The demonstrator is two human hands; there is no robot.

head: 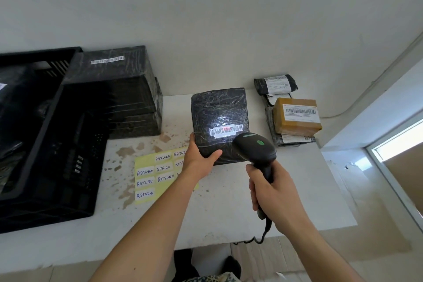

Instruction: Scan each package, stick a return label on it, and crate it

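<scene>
Left hand (198, 158) fingers grip package (219, 117) mid-counter (309, 190); right hand (272, 192) fingers wrap scanner (256, 147), red beam on barcode (225, 130).

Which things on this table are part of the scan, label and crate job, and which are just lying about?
Part of the job:
- black package, steadied by left hand
- scanner, in right hand
- RETURN label sheet
- black crate
- stacked black packages
- brown box and small parcels

Lying about:
- nothing else on the white table
</scene>
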